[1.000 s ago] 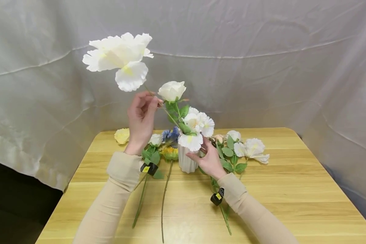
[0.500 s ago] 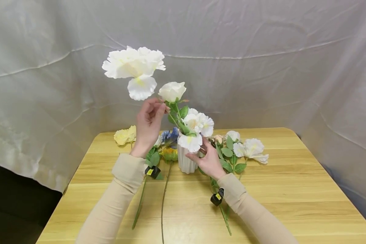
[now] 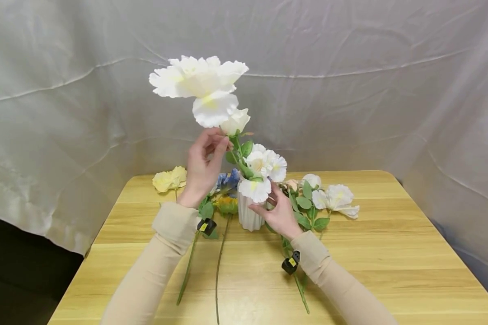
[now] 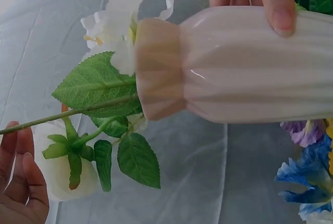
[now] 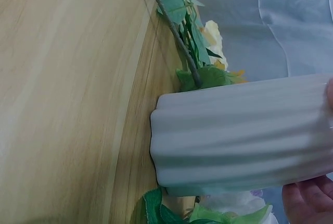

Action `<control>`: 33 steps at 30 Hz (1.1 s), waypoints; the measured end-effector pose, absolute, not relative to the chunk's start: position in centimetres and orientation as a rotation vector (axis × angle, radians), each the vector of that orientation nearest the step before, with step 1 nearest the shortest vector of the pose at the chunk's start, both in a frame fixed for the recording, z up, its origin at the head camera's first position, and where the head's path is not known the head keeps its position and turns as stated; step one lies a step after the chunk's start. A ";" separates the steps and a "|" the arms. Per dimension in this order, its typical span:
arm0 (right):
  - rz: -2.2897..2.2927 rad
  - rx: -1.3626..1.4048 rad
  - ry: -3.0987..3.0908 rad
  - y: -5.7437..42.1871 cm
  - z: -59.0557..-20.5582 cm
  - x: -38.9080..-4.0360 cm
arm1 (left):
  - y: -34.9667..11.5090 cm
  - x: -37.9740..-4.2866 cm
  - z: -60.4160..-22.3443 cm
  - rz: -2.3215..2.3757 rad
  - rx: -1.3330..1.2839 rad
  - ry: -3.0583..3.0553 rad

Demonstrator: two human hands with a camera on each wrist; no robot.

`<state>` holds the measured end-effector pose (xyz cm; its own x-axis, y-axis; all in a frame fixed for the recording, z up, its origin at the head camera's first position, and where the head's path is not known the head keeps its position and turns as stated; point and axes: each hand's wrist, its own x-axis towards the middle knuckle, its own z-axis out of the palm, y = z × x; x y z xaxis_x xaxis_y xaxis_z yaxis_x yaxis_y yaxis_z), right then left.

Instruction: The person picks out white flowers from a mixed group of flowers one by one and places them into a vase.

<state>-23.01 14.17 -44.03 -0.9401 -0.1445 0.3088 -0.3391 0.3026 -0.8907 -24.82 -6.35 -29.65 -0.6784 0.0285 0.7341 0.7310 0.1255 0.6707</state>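
Note:
My left hand (image 3: 206, 162) pinches the stem (image 4: 73, 113) of a large white ruffled flower (image 3: 199, 83), high up near its bloom. The stem slants down into the mouth of a white ribbed vase (image 3: 249, 216). Thumb and fingers of my right hand (image 3: 282, 214) grip the vase near its upper part. It stands upright on the table. A white rose (image 3: 237, 121) with green leaves and another white ruffled flower (image 3: 262, 162) also stand in the vase. The large bloom partly covers the rose. In the right wrist view the vase's base (image 5: 161, 146) rests on the wood.
On the wooden table (image 3: 370, 262), left of the vase, lie a yellow flower (image 3: 168, 179), blue flowers (image 3: 229, 180) and a sunflower (image 3: 226, 205). To its right lie a white rose (image 3: 311, 181), leafy stems and a white flower (image 3: 337, 198). Grey cloth (image 3: 349, 99) hangs behind.
My left hand has moved right, bringing the large white flower toward the vase; its bloom dipped, then rose slightly, and now overlaps the rose. My right hand and the vase have stayed almost still.

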 end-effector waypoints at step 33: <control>1.727 0.520 -2.325 13.7 -42.8 -22.2 | -5.8 -25.0 -33.6 -1.419 -0.598 -2.383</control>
<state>-22.23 13.71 -42.80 -0.9184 -0.1605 0.3618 -0.3927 0.2563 -0.8832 -25.01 -5.82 -33.56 -0.8675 0.1959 0.4571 0.4953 0.4244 0.7580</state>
